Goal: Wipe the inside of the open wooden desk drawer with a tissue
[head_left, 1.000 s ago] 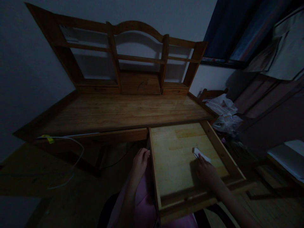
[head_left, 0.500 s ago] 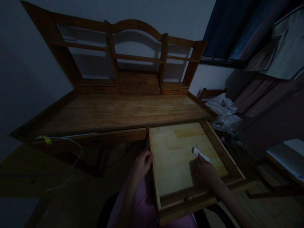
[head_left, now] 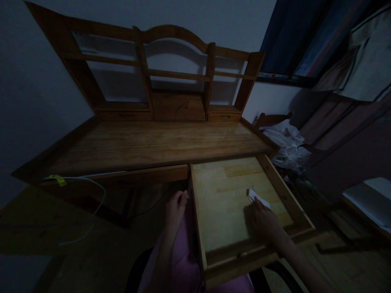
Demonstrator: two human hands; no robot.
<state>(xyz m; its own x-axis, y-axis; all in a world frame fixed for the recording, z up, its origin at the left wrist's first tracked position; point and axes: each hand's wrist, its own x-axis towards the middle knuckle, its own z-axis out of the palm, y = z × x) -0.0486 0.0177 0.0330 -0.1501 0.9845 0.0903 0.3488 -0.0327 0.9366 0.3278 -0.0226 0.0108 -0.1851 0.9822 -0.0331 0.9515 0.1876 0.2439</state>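
A left hand (head_left: 177, 208) was held curled just outside a pulled-out, pale rectangular wooden drawer (head_left: 222, 211); whether it was fully closed could not be told. Inside the drawer, a folded white strip (head_left: 260, 200) was gripped by the right hand (head_left: 265, 219). Beyond, a brown wooden desktop (head_left: 171, 138) was seen.

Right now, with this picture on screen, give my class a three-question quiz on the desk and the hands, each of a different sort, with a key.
1. Which hand touches the white item?
2. True or false: the left hand is inside the open drawer.
3. As pictured, the pale cable with the yellow tag is nearest which part of the desk?
A. left end
B. middle
C. right end

Key:
1. The right hand.
2. False; it is outside, to the left.
3. A.
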